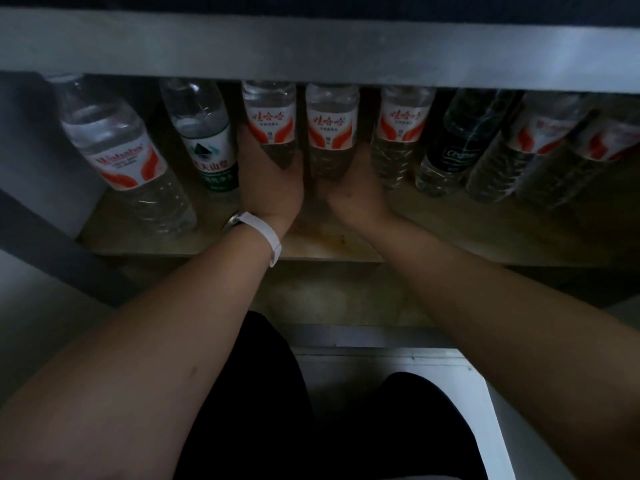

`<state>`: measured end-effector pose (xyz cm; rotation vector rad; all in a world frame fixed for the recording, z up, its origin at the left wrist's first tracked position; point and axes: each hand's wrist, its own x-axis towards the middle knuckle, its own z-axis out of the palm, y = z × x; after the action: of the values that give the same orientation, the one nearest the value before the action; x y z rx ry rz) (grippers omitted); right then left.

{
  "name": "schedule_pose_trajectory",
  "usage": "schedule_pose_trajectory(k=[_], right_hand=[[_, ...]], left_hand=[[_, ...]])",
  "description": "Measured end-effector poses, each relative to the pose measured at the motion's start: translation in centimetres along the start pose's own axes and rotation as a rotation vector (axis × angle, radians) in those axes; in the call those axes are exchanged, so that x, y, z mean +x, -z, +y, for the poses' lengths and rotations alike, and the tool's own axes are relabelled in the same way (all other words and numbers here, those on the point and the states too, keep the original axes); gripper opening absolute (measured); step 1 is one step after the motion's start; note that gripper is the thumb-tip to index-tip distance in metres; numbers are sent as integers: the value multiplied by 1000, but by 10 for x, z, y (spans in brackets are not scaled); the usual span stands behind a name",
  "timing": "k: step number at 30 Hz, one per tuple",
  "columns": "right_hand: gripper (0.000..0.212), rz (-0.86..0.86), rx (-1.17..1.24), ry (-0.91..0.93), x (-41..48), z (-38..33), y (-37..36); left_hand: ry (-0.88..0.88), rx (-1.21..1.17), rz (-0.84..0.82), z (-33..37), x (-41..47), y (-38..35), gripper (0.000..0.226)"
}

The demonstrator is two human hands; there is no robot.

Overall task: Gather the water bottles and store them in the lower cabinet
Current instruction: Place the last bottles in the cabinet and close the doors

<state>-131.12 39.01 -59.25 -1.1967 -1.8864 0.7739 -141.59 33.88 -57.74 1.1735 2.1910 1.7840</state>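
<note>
Lower cabinet shelf (450,230), bottles standing in a row at its far side. The left hand (273,181), with a white wristband (266,235), grasps the base of the left-centre bottle (270,123); the right hand (353,194) grasps the right-centre bottle (330,126) just beside it. A green-labelled bottle (211,147) stands left of them and a dark-labelled bottle (457,147) to the right.

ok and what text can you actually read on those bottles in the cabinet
"Wahaha": far-left bottle, slightly blurred.
"天山": green-label bottle; the other characters are unclear.
"娃哈哈": third bottle, fourth bottle, fifth bottle; small print unreadable.
Black-label bottle: script too blurred.
Seventh bottle, eighth bottle: labels too blurred.
</note>
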Motion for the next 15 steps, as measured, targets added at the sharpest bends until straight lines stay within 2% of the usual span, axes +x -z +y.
schedule_pose_trajectory(k=[2, 7, 15], right_hand=[[74, 44, -57, -38, -1, -1, -5], [59, 88, -69, -42, 1, -2, -9], [63, 84, -68, -74, 12, -5, -8]], left_hand=[[3, -10, 3, -3, 5, -4, 72], [-13, -11, 7, -9, 12, -9, 76], [1, -3, -33, -15, 20, -9, 79]])
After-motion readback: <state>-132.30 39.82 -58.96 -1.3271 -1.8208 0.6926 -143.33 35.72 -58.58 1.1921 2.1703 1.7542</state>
